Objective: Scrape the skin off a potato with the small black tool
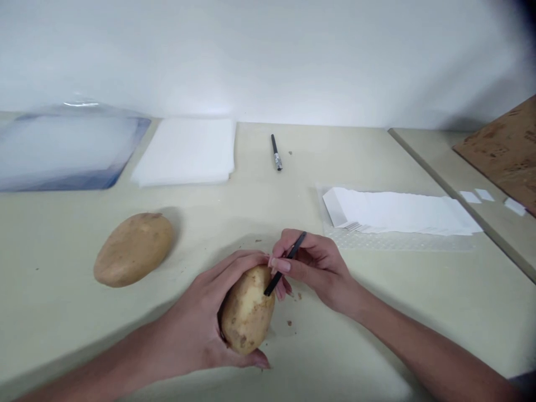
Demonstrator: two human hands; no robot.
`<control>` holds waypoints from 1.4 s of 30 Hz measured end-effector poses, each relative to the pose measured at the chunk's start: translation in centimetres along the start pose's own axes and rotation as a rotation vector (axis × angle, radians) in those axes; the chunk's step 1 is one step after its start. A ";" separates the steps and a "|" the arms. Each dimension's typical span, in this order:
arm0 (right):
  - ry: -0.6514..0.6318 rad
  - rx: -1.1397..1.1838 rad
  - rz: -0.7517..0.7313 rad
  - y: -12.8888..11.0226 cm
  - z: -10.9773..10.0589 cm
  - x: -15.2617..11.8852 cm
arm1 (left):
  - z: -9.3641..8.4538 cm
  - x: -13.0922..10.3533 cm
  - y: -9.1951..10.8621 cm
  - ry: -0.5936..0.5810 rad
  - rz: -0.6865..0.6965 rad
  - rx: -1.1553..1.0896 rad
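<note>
Left hand (201, 318) cradles the held potato (247, 312) above the bench (335, 352); right fingers (281, 266) pinch a black tool (280, 276), tip at its surface. Short, shallow strokes, angled clear of the left fingers, would suit.

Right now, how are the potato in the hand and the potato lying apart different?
The held potato shows a pale bare patch; the loose potato shows brown skin. The left hand grips the held potato, while the loose potato lies untouched on the table. Both are rounded and oblong.
</note>
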State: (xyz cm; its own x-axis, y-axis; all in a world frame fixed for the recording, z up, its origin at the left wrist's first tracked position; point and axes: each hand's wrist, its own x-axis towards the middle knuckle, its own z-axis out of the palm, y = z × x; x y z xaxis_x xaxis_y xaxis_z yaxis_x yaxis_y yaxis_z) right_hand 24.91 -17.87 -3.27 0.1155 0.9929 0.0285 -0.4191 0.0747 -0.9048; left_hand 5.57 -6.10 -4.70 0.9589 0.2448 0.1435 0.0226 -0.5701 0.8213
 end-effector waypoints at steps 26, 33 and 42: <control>0.020 0.029 0.029 0.7 -0.3 0.1 | -0.2 -0.1 0.2 -0.004 -0.008 0.031; 0.001 0.059 0.071 0.7 -0.6 0.4 | 0.1 -0.2 -0.3 -0.006 0.001 0.006; -0.019 0.047 0.088 0.7 -0.8 0.3 | 0.0 -0.4 -0.3 0.016 0.021 0.067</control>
State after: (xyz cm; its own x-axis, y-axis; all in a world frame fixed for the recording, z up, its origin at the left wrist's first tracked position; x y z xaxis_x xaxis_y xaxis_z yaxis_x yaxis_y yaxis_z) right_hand 25.31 -17.63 -4.24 0.0598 0.9974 -0.0414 -0.4683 -0.0086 -0.8835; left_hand 5.16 -6.02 -5.04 0.9548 0.2443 0.1695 0.0218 -0.6261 0.7795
